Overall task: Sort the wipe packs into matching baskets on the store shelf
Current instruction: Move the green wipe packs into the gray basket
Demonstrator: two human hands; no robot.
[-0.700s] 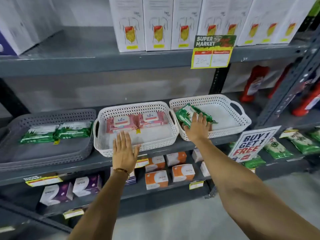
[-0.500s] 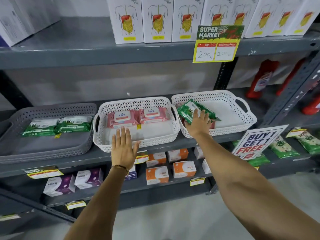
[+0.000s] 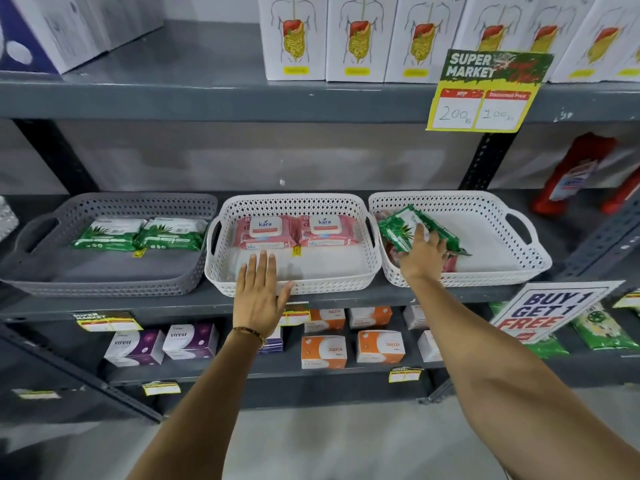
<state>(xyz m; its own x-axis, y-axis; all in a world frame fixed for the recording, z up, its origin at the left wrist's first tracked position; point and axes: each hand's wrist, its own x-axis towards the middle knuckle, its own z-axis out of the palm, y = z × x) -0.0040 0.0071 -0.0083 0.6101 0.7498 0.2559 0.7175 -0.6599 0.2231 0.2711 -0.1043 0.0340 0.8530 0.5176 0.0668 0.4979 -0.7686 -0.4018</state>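
Three baskets stand side by side on the middle shelf. The grey basket (image 3: 114,282) at the left holds two green wipe packs (image 3: 138,235). The middle white basket (image 3: 298,285) holds two pink wipe packs (image 3: 294,232). In the right white basket (image 3: 498,275) a green wipe pack (image 3: 398,228) lies tilted over a pink pack (image 3: 450,263). My right hand (image 3: 420,256) reaches over that basket's front rim and lies on the green pack, fingers curling onto it. My left hand (image 3: 258,292) is flat and open against the front rim of the middle basket, holding nothing.
White boxes (image 3: 356,36) line the upper shelf above a yellow price tag (image 3: 485,95). Red bottles (image 3: 575,171) stand at the far right. A "Buy 1 Get 1 Free" sign (image 3: 550,313) hangs below the right basket. Small purple and orange boxes (image 3: 322,346) fill the lower shelf.
My right hand has pushed farther into the right basket onto the green pack. The view has shifted closer to the shelf. My left hand stays at the middle basket's rim.
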